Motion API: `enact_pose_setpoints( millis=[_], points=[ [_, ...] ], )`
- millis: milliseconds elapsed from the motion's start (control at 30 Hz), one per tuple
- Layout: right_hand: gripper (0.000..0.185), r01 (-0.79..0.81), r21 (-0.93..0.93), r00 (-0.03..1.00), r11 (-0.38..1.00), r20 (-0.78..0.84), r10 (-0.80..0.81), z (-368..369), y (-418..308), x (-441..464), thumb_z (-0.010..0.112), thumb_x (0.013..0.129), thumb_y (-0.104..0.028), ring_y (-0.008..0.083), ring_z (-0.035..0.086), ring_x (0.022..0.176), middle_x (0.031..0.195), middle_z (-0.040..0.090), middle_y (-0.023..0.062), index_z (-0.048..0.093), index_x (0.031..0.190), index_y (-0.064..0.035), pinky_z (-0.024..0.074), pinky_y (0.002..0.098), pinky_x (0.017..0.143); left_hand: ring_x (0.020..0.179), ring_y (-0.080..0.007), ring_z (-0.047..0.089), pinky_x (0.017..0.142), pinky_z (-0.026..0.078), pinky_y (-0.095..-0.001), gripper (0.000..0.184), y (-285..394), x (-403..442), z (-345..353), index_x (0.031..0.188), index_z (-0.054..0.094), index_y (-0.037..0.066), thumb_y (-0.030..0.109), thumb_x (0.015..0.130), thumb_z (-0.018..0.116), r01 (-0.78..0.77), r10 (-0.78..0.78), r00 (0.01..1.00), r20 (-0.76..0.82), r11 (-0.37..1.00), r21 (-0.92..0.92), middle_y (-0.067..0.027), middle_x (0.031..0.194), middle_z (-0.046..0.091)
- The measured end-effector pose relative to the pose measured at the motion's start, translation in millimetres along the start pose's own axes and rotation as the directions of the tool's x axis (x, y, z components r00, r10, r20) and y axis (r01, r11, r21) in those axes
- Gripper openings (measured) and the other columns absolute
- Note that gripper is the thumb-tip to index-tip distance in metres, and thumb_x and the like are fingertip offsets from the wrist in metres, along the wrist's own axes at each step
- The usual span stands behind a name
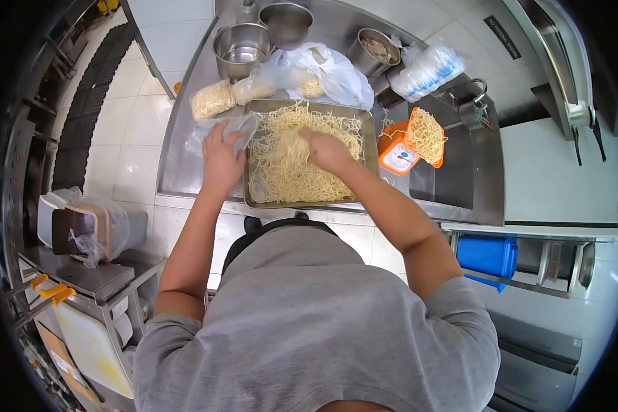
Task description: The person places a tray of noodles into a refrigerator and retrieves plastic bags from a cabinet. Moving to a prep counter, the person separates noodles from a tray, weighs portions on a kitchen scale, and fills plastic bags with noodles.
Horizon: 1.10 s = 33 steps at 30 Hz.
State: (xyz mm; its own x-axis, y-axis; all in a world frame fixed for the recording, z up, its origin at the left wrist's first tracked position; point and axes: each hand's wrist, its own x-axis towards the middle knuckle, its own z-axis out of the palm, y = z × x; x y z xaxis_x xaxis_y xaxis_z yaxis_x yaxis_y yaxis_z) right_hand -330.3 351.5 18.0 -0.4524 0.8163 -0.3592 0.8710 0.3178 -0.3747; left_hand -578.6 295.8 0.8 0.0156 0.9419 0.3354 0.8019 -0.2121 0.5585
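Note:
A large metal tray (248, 185) full of loose yellow noodles (302, 178) lies on the steel counter in front of me. My right hand (328, 152) is over the middle of the tray, its fingers closed among the noodles; the fingertips are partly hidden. At the tray's left rim, my left hand (224, 154) grips a clear plastic bag (246, 126), whose mouth hangs over the tray's corner. Right of the tray stands an orange kitchen scale (398, 156) with a dial, and noodles are heaped in its orange pan (438, 162).
Behind the tray are bagged noodles (213, 100), a white plastic bag (336, 72), and steel pots (242, 49). A pot of food (376, 51) and a wrapped plastic stack (429, 71) stand at the back right. A sink (453, 185) lies right of the scale.

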Motion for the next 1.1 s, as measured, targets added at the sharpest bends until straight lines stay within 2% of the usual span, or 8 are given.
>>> enact_pose_setpoints(
  millis=[67,167,267,467,600,800,900,1100],
  points=[
    [0.066,-0.223,-0.089,0.962,0.971,0.142,0.234,-38,-26,-1,0.065,0.069,-0.005,0.0355,0.045,0.119,0.129,0.043,0.0259,0.040,0.130,-0.0124,0.0433,0.0393,0.093,0.122,-0.0353,0.039,0.103,0.030,-0.0450,0.040,9,3,4,0.109,0.059,0.011,0.004,0.070,0.062,0.012,-0.002,0.999,0.045,0.975,-0.224,-0.0157,0.131,0.044],
    [0.087,0.250,0.101,0.968,0.963,-0.021,-0.249,-25,-11,2,0.075,0.062,-0.012,0.0390,0.043,0.120,0.135,0.034,0.0268,0.031,0.137,-0.0151,0.0435,0.0409,0.093,0.122,-0.0360,0.039,0.103,0.031,-0.0428,0.043,26,11,16,0.111,0.059,0.010,0.001,0.069,0.060,-0.022,0.040,0.997,0.068,0.968,-0.249,-0.0163,0.129,0.045],
    [0.104,-0.145,-0.013,0.989,0.989,0.003,0.146,-29,-4,1,0.082,0.052,-0.016,0.0385,0.035,0.126,0.142,0.022,0.0283,0.027,0.140,-0.0185,0.0385,0.0410,0.099,0.118,-0.0373,0.042,0.101,0.032,-0.0441,0.044,34,17,20,0.111,0.059,0.010,0.001,0.067,0.060,-0.085,0.091,0.996,0.020,0.975,-0.204,-0.0177,0.126,0.047],
    [0.066,-0.220,-0.209,0.959,0.953,-0.227,0.172,81,52,-4,0.066,0.067,-0.006,0.0460,0.043,0.114,0.139,0.026,0.0282,0.047,0.127,-0.0223,0.0434,0.0470,0.093,0.121,-0.0366,0.039,0.102,0.032,-0.0418,0.040,30,14,31,0.109,0.061,0.010,-0.001,0.071,0.058,-0.054,0.084,0.992,0.095,0.958,-0.282,-0.0170,0.128,0.046],
    [0.047,-0.063,0.091,0.963,0.994,-0.256,0.084,17,72,-8,0.063,0.070,-0.009,0.0354,0.058,0.096,0.105,0.058,0.0238,0.055,0.116,-0.0119,0.0472,0.0412,0.082,0.120,-0.0360,0.041,0.102,0.034,-0.0410,0.037,34,11,22,0.108,0.061,0.010,0.000,0.073,0.059,-0.082,0.117,0.987,0.109,0.954,-0.288,-0.0167,0.127,0.047],
    [0.042,-0.146,-0.246,0.970,0.958,-0.224,0.091,-100,-4,-51,0.069,0.070,-0.022,0.0362,0.060,0.085,0.087,0.064,0.0192,0.059,0.108,-0.0060,0.0471,0.0419,0.076,0.116,-0.0341,0.045,0.100,0.036,-0.0392,0.034,30,17,5,0.108,0.060,0.009,0.001,0.074,0.059,-0.022,0.079,0.987,0.143,0.931,-0.363,-0.0147,0.122,0.051],
    [0.023,0.062,-0.167,0.946,0.984,-0.304,-0.111,-126,-3,-67,0.066,0.074,-0.016,0.0355,0.061,0.080,0.082,0.063,0.0189,0.063,0.095,-0.0054,0.0470,0.0403,0.070,0.115,-0.0334,0.045,0.099,0.036,-0.0383,0.035,37,20,-6,0.109,0.059,0.008,0.002,0.074,0.059,-0.038,0.102,0.983,0.152,0.925,-0.378,-0.0144,0.121,0.052],
    [0.012,-0.007,-0.154,0.946,0.988,-0.321,-0.043,-142,-1,-76,0.062,0.076,-0.008,0.0264,0.059,0.068,0.076,0.063,0.0135,0.065,0.087,-0.0027,0.0466,0.0319,0.065,0.115,-0.0333,0.046,0.099,0.036,-0.0385,0.035,24,15,-6,0.107,0.062,0.011,0.003,0.073,0.061,-0.029,0.081,0.989,0.124,0.926,-0.376,-0.0141,0.121,0.052]
  ],
)
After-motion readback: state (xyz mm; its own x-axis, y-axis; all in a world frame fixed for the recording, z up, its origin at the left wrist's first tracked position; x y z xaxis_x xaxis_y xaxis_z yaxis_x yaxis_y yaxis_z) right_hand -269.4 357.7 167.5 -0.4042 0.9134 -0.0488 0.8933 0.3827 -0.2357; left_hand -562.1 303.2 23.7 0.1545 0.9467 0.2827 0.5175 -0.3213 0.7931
